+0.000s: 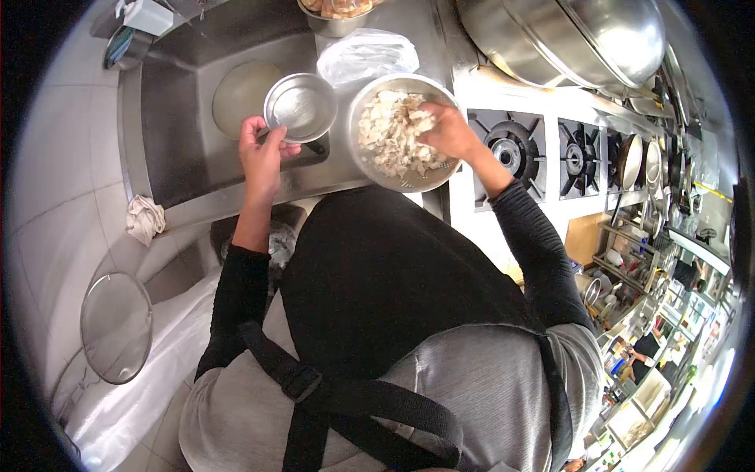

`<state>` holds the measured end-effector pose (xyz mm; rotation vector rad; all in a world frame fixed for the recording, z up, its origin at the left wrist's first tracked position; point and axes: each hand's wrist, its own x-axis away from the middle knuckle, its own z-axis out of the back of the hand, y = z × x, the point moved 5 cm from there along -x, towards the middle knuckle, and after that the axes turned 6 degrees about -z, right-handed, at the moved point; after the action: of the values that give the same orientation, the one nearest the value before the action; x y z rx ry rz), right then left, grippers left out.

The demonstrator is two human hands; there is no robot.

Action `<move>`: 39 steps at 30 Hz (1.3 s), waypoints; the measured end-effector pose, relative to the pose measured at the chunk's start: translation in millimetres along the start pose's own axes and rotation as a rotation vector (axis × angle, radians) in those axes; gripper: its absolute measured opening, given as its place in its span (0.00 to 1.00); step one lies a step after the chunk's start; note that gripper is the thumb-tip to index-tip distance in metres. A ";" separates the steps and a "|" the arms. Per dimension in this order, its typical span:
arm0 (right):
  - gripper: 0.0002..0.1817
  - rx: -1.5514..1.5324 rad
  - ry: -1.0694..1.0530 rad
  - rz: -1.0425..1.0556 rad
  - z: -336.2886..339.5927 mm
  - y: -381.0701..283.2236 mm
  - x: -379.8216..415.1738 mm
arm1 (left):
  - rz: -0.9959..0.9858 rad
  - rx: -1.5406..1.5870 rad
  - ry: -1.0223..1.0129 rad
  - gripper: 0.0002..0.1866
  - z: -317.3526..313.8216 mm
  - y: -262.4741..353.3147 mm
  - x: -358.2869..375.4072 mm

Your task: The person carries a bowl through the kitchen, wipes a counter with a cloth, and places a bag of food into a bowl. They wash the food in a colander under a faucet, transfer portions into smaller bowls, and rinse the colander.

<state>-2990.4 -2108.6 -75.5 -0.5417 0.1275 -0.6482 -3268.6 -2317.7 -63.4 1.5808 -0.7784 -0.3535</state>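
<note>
My left hand [262, 161] grips the rim of a small round metal bowl [301, 108], held over the sink's right edge. Nothing but a shiny bottom shows inside this bowl. To its right stands a wide metal colander [368, 167] holding a heap of pale, torn or chopped pieces [393, 130], whose kind does not show. Reaching in from the right, my right hand [448, 132] has its fingers curled around some of these pieces at the heap's right side. A clear plastic bag [367, 57] lies just behind the colander.
A steel sink [177, 102] with a round pale disc-shaped thing [244, 98] in it is on the left. Gas burners [507, 153] run along the right, with large metal pots [566, 35] behind. A bowl of food [338, 20] stands at the back. A strainer [116, 326] hangs at left.
</note>
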 end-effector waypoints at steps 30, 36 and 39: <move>0.11 0.085 -0.265 0.433 -64.5 -197.4 -91.8 | 0.049 -0.055 -0.077 0.30 -10.4 15.9 30.1; 0.19 0.008 -0.315 0.007 18.1 -132.7 -79.3 | -0.153 -0.228 -0.024 0.29 5.7 5.2 30.8; 0.42 0.206 -0.166 -0.106 -21.2 -80.2 -41.6 | -0.161 -0.313 0.004 0.29 8.6 9.3 25.0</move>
<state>-3072.7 -2146.0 -54.3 -0.4031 -0.1243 -0.7075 -3258.6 -2340.6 -50.7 1.3501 -0.5627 -0.5614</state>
